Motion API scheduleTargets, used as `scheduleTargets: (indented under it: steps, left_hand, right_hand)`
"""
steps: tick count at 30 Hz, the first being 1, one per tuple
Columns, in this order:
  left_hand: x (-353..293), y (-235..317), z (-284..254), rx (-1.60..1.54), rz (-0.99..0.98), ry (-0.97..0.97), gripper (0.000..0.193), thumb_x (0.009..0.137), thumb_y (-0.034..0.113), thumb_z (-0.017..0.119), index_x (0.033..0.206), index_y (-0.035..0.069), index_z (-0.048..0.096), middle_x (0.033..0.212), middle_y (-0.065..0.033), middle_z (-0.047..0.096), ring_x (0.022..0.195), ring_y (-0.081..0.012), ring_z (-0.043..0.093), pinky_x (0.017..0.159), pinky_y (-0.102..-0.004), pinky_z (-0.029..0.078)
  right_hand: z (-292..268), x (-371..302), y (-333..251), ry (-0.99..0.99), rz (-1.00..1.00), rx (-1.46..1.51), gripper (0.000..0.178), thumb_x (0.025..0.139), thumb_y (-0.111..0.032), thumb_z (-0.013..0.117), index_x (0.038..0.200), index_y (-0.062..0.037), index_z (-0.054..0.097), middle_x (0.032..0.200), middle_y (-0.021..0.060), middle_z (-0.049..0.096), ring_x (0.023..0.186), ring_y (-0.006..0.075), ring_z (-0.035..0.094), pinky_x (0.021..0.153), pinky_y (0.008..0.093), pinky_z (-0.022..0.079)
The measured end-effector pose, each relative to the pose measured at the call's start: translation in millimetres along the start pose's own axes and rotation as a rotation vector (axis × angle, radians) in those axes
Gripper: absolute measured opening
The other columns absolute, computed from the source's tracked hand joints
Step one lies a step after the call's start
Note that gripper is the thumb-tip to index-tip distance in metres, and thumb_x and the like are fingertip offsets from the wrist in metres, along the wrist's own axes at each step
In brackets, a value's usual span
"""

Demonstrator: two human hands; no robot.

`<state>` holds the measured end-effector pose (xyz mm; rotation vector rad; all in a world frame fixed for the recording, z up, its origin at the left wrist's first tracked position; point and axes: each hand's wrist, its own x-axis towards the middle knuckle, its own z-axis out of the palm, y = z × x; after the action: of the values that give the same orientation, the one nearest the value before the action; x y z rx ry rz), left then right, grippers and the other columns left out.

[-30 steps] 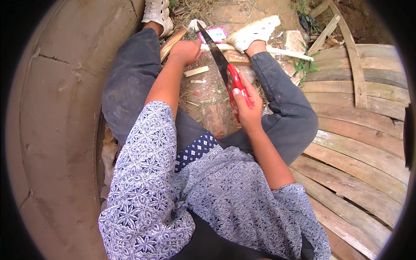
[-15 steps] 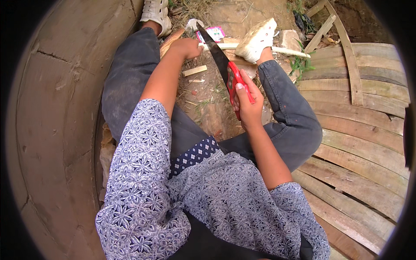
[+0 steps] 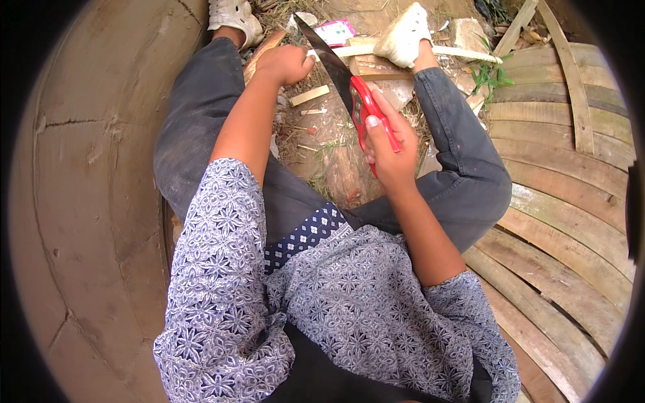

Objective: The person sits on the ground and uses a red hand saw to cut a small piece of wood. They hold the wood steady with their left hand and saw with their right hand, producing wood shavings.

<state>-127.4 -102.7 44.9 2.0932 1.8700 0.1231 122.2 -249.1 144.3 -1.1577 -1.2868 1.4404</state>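
My right hand [image 3: 393, 144] is wrapped round the red handle of a hand saw [image 3: 329, 59]. The saw's dark blade slants up and left, its tip well past my left hand. Beside the blade, my left hand [image 3: 285, 65] is closed, with its fingers curled under; whether anything is in them is hidden. Just beyond its knuckles a thin pale wooden strip [image 3: 467, 54] begins, passing behind the blade and the white shoe [image 3: 403, 37] on my right foot and sticking out to the right. Below the left hand lies a short wood offcut [image 3: 309, 95].
A brown wall-like surface [image 3: 87, 201] rises close on my left. Curved wooden planks [image 3: 557, 181] spread on the right, with a loose slat [image 3: 571, 87] across them. A pink-and-white packet [image 3: 334, 31], stones and wood scraps litter the dirt ahead.
My view has shifted, so the ground and feet sit higher in the picture. My left hand has drawn slightly nearer me relative to the strip. The saw stays in my right hand.
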Motion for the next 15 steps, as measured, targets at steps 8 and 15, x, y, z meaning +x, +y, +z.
scheduleTargets:
  steps: [8, 15]
  left_hand:
    - [0, -2, 1, -0.013, -0.007, -0.004, 0.049, 0.098, 0.046, 0.041, 0.114, 0.007, 0.066, 0.107, -0.0239, 0.07, 0.102, -0.0416, 0.066, 0.088, -0.0535, 0.05]
    - [-2, 6, 2, 0.04, -0.028, 0.02, 0.049, 0.094, 0.045, 0.044, 0.105, 0.006, 0.07, 0.102, -0.0207, 0.072, 0.096, -0.039, 0.068, 0.083, -0.0515, 0.053]
  right_hand:
    - [0, 5, -1, 0.032, -0.04, -0.007, 0.047, 0.097, -0.007, 0.063, 0.142, 0.0057, 0.051, 0.124, 0.0126, 0.065, 0.103, 0.0089, 0.061, 0.089, 0.024, 0.049]
    - [1, 9, -6, 0.021, -0.035, -0.013, 0.047, 0.098, -0.007, 0.063, 0.141, 0.0058, 0.052, 0.122, 0.012, 0.066, 0.099, 0.0081, 0.061, 0.086, 0.0237, 0.05]
